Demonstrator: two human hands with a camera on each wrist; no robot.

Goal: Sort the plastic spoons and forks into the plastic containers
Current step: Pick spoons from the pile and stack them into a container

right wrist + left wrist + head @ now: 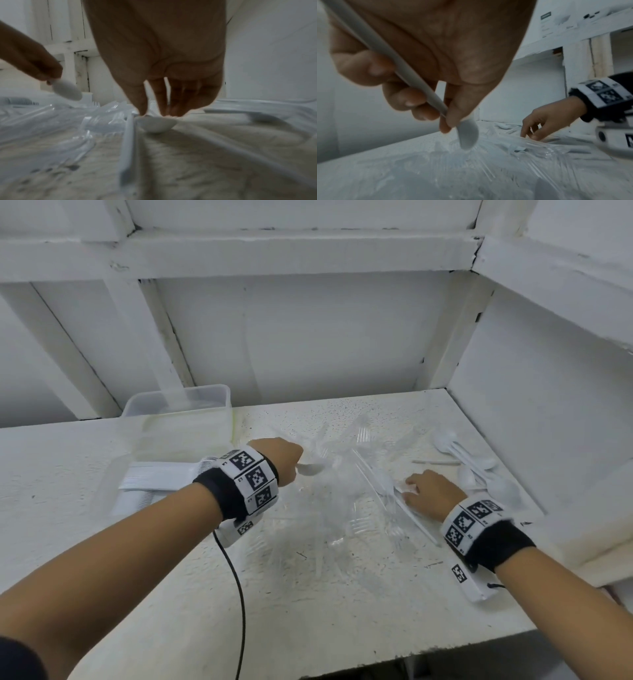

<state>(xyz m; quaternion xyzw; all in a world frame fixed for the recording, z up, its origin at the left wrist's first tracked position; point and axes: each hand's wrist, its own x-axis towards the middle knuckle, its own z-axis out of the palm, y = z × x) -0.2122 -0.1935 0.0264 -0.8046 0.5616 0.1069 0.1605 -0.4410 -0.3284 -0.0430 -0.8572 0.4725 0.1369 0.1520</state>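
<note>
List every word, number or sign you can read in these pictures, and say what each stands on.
None reads for certain.
Left wristband: black square code markers with tiny characters, too small to read.
Right wristband: the same.
White label sheet on the shelf: printed lines, too blurred.

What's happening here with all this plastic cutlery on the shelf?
A person is sorting disposable cutlery. Their left hand grips a white spoon by its handle, lifted above a pile of clear forks spread on the white shelf. Their right hand reaches down, fingertips touching the bowl of another white spoon lying on the surface. More white spoons lie to the right. A clear container sits at the back left.
</note>
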